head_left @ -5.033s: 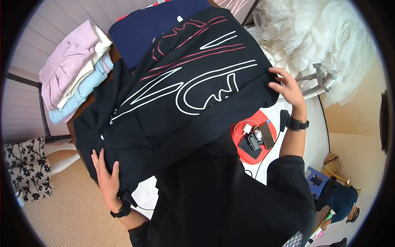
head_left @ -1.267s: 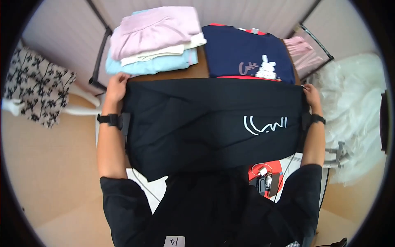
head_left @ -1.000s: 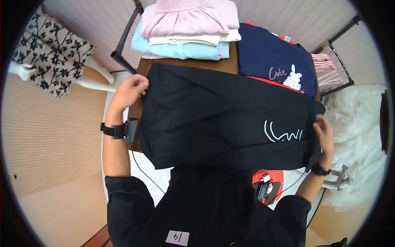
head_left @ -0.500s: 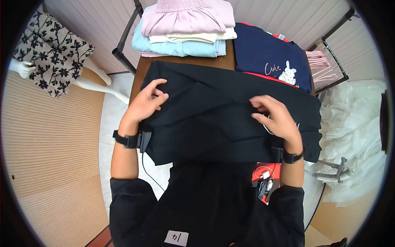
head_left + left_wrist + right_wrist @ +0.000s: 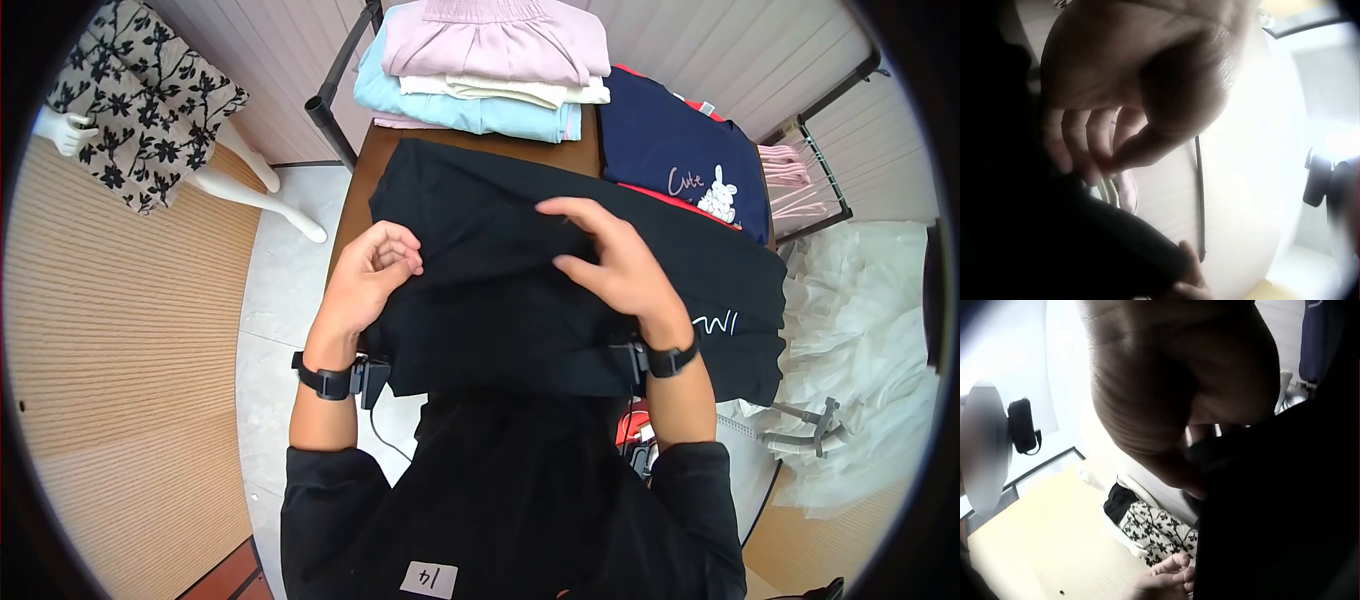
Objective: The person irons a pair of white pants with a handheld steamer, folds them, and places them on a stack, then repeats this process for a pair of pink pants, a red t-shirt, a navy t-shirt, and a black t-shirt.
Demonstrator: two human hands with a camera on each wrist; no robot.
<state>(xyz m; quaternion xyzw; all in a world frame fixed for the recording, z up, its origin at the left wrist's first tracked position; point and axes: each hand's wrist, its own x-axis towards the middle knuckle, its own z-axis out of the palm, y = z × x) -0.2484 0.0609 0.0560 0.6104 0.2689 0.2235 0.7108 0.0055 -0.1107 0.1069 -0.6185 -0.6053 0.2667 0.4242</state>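
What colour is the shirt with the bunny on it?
Dark navy blue. The bunny shirt shows best in the head view, lying behind the black garment.

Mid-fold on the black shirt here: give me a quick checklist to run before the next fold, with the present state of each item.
1. Left hand grips the black shirt at its left edge: ok.
2. Right hand on the shirt's middle, fingers relaxed, not gripping: ok.
3. Shirt lying flat on the table: not ok, its right end hangs past the table edge.
4. Shirt apart from the navy shirt: not ok, the edges overlap.
5. Folded stack behind out of the way: ok.
6. Layers under the shirt even: cannot tell.
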